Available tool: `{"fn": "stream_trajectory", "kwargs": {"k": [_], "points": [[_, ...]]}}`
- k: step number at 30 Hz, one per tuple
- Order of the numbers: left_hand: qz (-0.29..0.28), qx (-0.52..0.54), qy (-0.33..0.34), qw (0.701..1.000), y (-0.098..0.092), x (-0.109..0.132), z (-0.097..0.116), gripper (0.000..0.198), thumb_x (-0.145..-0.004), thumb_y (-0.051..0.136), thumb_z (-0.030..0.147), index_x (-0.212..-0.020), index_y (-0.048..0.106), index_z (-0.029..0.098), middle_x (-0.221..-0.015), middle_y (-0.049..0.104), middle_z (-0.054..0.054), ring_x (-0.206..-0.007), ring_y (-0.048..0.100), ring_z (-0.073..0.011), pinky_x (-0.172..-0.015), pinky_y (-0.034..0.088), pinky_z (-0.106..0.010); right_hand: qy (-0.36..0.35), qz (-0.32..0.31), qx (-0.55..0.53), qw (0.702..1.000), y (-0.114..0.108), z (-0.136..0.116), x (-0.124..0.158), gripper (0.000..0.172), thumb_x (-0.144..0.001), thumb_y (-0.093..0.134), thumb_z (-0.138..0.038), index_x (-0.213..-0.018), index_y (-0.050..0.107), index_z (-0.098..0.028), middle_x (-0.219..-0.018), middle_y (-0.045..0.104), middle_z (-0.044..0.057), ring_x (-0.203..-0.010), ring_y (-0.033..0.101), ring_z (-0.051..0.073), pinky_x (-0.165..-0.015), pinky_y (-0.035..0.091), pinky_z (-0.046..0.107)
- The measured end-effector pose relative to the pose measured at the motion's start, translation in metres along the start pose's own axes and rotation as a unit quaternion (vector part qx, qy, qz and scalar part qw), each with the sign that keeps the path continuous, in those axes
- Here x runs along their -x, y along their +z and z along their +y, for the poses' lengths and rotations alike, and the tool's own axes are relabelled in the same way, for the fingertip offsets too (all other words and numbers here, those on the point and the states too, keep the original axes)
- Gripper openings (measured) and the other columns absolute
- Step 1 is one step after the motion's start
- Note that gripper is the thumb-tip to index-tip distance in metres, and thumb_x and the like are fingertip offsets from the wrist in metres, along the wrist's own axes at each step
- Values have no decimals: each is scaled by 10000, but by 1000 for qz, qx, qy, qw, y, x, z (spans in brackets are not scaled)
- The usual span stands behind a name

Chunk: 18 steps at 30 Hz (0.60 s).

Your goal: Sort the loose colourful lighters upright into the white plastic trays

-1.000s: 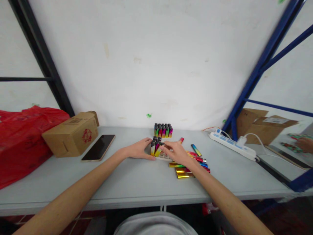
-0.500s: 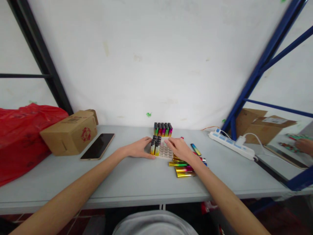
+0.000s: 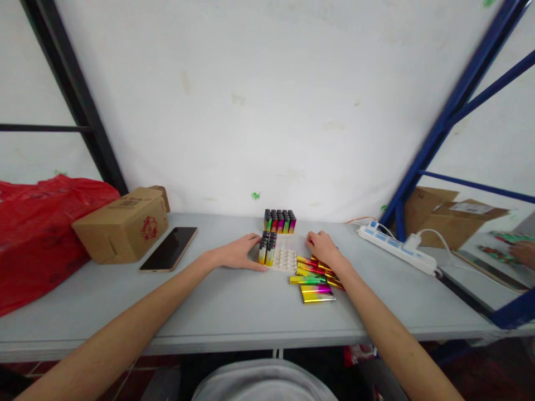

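Note:
At the tray's left end, my left hand [image 3: 240, 253] curves its thumb and fingers around the side of a white tray [image 3: 286, 260] with round pockets. Two columns of lighters [image 3: 266, 255], black-topped with silver and yellow bodies, stand upright in the tray beside that hand. My right hand [image 3: 321, 246] is to the right of the tray, above the far edge of a loose pile of shiny lighters [image 3: 311, 280] in yellow, green, red and purple. Its fingers are curled downward; what they hold, if anything, is hidden.
A block of upright lighters [image 3: 280, 221] stands behind the tray. To the left lie a phone [image 3: 169, 249], a cardboard box [image 3: 121, 228] and a red plastic bag [image 3: 45, 239]. A power strip [image 3: 395, 248] is on the right, with another person's hand [image 3: 524, 253] farther right.
My right hand has moved right, from over the tray to the lighter pile. The blue lighter lying there is now out of sight near that hand. My left hand stays in place.

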State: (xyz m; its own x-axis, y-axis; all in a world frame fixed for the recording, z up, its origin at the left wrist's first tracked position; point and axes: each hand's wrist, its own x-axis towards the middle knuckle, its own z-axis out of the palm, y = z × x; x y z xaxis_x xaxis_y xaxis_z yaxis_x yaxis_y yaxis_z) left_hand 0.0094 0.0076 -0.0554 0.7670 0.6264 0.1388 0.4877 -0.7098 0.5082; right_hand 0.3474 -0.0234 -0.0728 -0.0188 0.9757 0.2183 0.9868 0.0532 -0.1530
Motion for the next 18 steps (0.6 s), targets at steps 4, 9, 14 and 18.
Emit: {"fn": "stream_trajectory", "kwargs": {"k": [4, 9, 14, 18], "points": [[5, 3, 6, 1000, 1, 1, -3, 1014, -736, 835, 750, -1524, 519, 195, -1575, 539, -164, -1428, 521, -374, -1249, 370, -478, -16, 12, -57, 998, -4, -2, -2, 362, -980, 572, -102, -1323, 642, -191, -1029, 727, 123, -968, 651, 242, -926, 460, 342], [0, -5, 6, 1000, -1, 1, 0, 995, -746, 824, 756, -1522, 521, 213, -1566, 547, -154, -1417, 531, -374, -1243, 383, -471, -33, 70, -196, 978, -11, -2, -2, 351, -856, 716, -149, -1204, 702, -182, -1040, 764, 86, -861, 685, 206, -918, 513, 358], [-14, -18, -8, 1000, -3, 1, 5, 1017, -755, 810, 765, -1528, 510, 175, -1565, 536, -179, -1440, 511, -384, -1249, 383, -456, -61, 115, -407, 904, -20, -16, 0, 301, -882, 695, -469, -959, 716, -179, -969, 754, 71, -891, 695, 222, -883, 540, 372], [-4, -14, 1, 1000, -2, 1, 4, 1010, -749, 814, 768, -1525, 518, 192, -1561, 546, -169, -1427, 525, -382, -1242, 386, -456, -55, 94, -556, 824, -27, -35, 7, 455, -857, 708, -634, -983, 624, -205, -876, 706, 31, -809, 670, 191, -760, 532, 320]]}}
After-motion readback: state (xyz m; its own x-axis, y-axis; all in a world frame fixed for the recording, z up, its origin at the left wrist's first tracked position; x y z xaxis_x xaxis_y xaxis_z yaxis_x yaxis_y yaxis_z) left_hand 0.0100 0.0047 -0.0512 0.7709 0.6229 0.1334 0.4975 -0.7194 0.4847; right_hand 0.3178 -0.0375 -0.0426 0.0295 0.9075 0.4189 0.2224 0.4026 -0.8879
